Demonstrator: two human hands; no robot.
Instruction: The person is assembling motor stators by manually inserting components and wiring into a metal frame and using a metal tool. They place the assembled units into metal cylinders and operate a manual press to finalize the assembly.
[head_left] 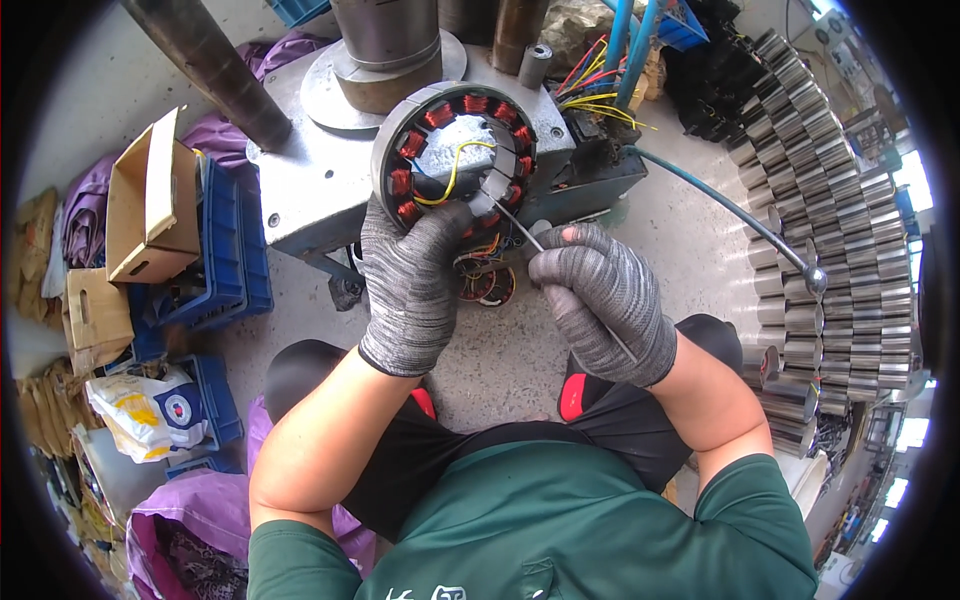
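My left hand (412, 285), in a grey knitted glove, grips the lower left side of a motor stator (384, 150). The stator is a steel ring with red copper coils round its inside, tilted up over the machine's metal plate (318, 185). A yellow wire (456, 172) curves across its opening. In my right hand (607, 295), gloved alike with one fingertip bare, a thin metal rod (518, 225) is held. Its far end reaches the stator's lower inner edge; whether it touches a coil I cannot tell. Below, partly hidden, another wound stator (490, 288) sits lower down.
A thick steel column (390, 40) rises from the machine. A lever with a ball end (815, 280) sticks out to the right, near stacked metal cylinders (830, 215). At left stand a cardboard box (150, 225), blue crates (228, 240) and a purple sack (195, 505).
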